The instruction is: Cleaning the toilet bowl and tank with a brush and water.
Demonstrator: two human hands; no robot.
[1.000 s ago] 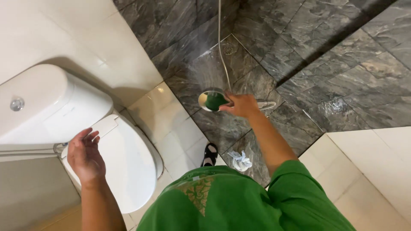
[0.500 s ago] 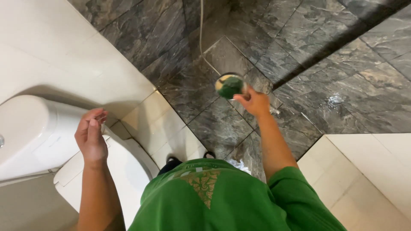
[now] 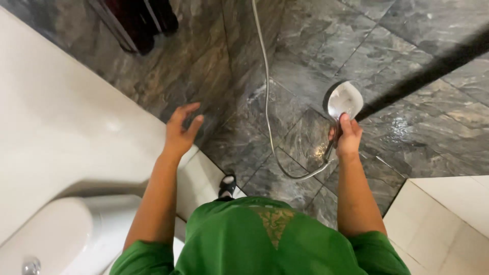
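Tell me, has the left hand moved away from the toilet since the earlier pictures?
Yes. The left hand now hangs open beside the dark stone wall, well beyond the toilet tank.

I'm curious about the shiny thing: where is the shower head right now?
In the head view, the shower head is right of centre, held up by its handle in the right hand, above the wet dark stone floor.

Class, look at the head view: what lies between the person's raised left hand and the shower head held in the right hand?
In the head view, the shower hose runs down between the left hand and shower head, over dark stone tiles.
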